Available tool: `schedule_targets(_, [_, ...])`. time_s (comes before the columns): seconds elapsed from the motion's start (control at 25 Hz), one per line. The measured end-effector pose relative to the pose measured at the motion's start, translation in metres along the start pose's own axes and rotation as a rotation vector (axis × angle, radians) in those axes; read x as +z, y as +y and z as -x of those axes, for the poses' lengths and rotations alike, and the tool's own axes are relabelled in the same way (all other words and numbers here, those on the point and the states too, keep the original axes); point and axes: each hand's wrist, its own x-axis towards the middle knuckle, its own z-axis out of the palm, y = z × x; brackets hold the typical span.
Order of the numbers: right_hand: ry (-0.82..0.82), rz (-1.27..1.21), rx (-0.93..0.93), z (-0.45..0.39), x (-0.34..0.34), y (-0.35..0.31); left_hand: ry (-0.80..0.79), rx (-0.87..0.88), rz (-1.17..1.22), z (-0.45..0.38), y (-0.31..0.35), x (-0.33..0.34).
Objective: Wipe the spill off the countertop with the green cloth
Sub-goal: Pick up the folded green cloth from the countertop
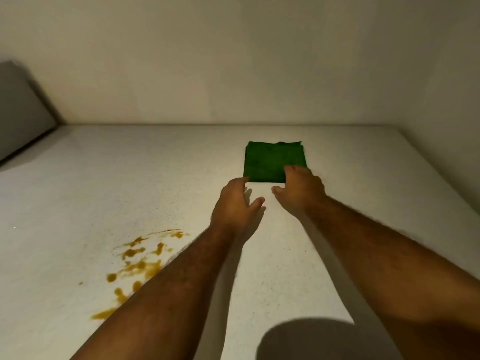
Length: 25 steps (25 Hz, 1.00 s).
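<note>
A folded green cloth (271,161) lies flat on the white speckled countertop (130,178), toward the back and right of centre. My right hand (301,189) rests its fingers on the cloth's near right corner, thumb spread below the edge. My left hand (235,203) hovers at the cloth's near left corner, fingers apart, fingertips just touching the edge. Neither hand has closed on the cloth. An orange-brown spill (137,266) of blobs and streaks spreads across the counter at the near left, partly hidden under my left forearm.
A pale wall (233,61) rises directly behind the counter, and another wall closes it off on the right. A grey slanted panel (20,110) stands at the back left corner. A dark round shadow falls on the counter's near edge.
</note>
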Motion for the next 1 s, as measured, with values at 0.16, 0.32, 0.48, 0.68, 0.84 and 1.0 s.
schedule_targets(0.16, [-0.086,0.024,0.046,-0.038,0.009,0.021,0.077,-0.047,-0.094,-0.054,-0.004,0.012])
schedule_targets(0.32, [-0.053,0.012,-0.048,-0.066,0.014,0.037,0.005,0.016,-0.257,-0.094,-0.011,0.025])
schedule_targets(0.48, [-0.012,-0.022,-0.165,-0.077,0.01,0.037,0.033,0.02,-0.322,-0.119,-0.009,0.035])
schedule_targets(0.68, [0.051,-0.36,-0.097,-0.075,-0.012,0.006,0.144,-0.01,0.252,-0.137,0.019,0.023])
schedule_targets(0.84, [-0.168,-0.301,-0.028,-0.09,-0.038,-0.023,0.081,-0.052,0.538,-0.145,0.035,-0.004])
schedule_targets(1.0, [-0.377,-0.359,0.014,-0.096,-0.042,-0.036,-0.028,0.028,0.444,-0.138,0.035,-0.025])
